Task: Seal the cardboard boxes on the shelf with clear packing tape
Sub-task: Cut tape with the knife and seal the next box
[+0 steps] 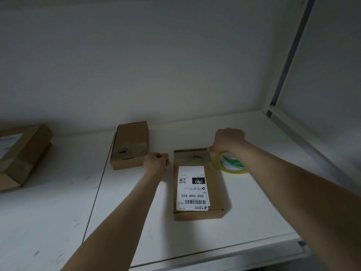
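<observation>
The right hand [228,139] is hovering with curled fingers over the far right corner of a flat brown cardboard box [215,184], its thumb touching that corner. Directly under its wrist, a roll of clear yellowish packing tape with a green-and-white core [231,163] is leaning beside the box; whether the hidden fingers are gripping it I cannot tell. Across the box from that hand, the left hand [156,161] is sitting balled into a fist against the far left edge, and whether it is pinching anything is unclear. Nearer the person than both hands, a white shipping label [192,188] is covering the box top. Beyond the left fist, a smaller brown cardboard box [130,145] is resting on the white shelf [254,212].
</observation>
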The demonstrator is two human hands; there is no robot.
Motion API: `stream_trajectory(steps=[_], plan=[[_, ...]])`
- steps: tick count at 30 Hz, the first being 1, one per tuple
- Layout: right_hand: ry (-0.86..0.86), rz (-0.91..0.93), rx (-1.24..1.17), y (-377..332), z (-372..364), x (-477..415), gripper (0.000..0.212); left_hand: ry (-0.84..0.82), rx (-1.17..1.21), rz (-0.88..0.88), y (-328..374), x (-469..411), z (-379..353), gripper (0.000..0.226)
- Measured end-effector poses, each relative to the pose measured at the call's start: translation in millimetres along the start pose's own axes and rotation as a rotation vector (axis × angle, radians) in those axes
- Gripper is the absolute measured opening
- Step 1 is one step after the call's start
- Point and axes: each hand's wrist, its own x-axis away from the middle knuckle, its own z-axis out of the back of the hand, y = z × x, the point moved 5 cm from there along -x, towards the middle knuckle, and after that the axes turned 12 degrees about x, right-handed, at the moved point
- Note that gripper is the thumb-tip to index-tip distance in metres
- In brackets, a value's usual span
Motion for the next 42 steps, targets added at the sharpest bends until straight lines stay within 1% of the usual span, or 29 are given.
stream_trajectory(steps=[2, 4, 6, 7, 9, 10, 11, 12, 13, 15, 17, 21, 24, 27, 29, 31, 33, 36, 38, 40, 42], plan=[[-0.011, -0.001, 0.03, -7, -2, -2, 0.061, -0.003, -0.091, -0.026, -5, -1, -1, 0.034], [-0.022, -0.002, 0.041, -11, -4, -3, 0.06, -0.028, -0.223, -0.042, -8, -1, -5, 0.034], [-0.029, -0.003, 0.031, -12, -5, -4, 0.058, -0.057, -0.363, -0.057, -4, 1, -9, 0.023], [-0.031, -0.004, 0.025, -12, -5, -4, 0.058, -0.071, -0.417, -0.054, -3, 1, -9, 0.021], [-0.027, -0.009, 0.02, -11, -6, -4, 0.057, -0.074, -0.518, -0.057, -1, -1, -4, 0.047], [-0.024, -0.011, 0.019, -11, -6, -4, 0.056, -0.063, -0.551, -0.112, 5, 0, -1, 0.049], [-0.019, -0.009, 0.019, -11, -6, -4, 0.055, -0.05, -0.572, -0.178, 10, 1, 1, 0.041], [-0.01, -0.005, 0.019, -11, -5, -4, 0.054, -0.054, -0.569, -0.226, 14, 3, 0, 0.028], [0.001, 0.001, 0.02, -11, -5, -4, 0.053, -0.086, -0.554, -0.248, 17, 5, -4, 0.022], [0.021, 0.014, 0.026, -11, -4, -2, 0.049, -0.198, -0.519, -0.175, 14, 12, -21, 0.035], [0.045, 0.028, 0.018, -10, -4, -1, 0.046, -0.245, -0.473, -0.066, 11, 18, -35, 0.042], [0.079, 0.043, -0.062, -2, -4, 7, 0.043, -0.181, -0.252, 0.067, 10, 20, -42, 0.028], [0.12, 0.035, -0.172, 9, -5, 16, 0.045, -0.191, -0.187, 0.152, 11, 26, -43, 0.045], [0.185, 0.026, -0.338, 18, 1, 27, 0.04, -0.191, -0.257, 0.119, 26, 32, -42, 0.063], [0.225, 0.031, -0.417, 25, 11, 37, 0.034, -0.194, -0.247, 0.088, 40, 38, -38, 0.074], [0.26, 0.053, -0.527, 34, 18, 45, 0.032, -0.191, -0.219, 0.059, 52, 41, -34, 0.078], [0.264, 0.117, -0.646, 44, 22, 54, 0.033, -0.18, -0.205, 0.039, 62, 46, -29, 0.076], [0.171, 0.198, -0.777, 54, 24, 67, 0.036, -0.19, -0.212, 0.009, 76, 54, -24, 0.072], [0.14, 0.229, -0.834, 57, 28, 78, 0.038, -0.187, -0.231, -0.01, 83, 56, -17, 0.072], [0.165, 0.226, -0.974, 62, 31, 86, 0.039, -0.209, -0.175, 0.01, 87, 56, -11, 0.07], [0.217, 0.208, -1.132, 71, 34, 93, 0.04, -0.268, -0.064, 0.054, 91, 61, -8, 0.061]])
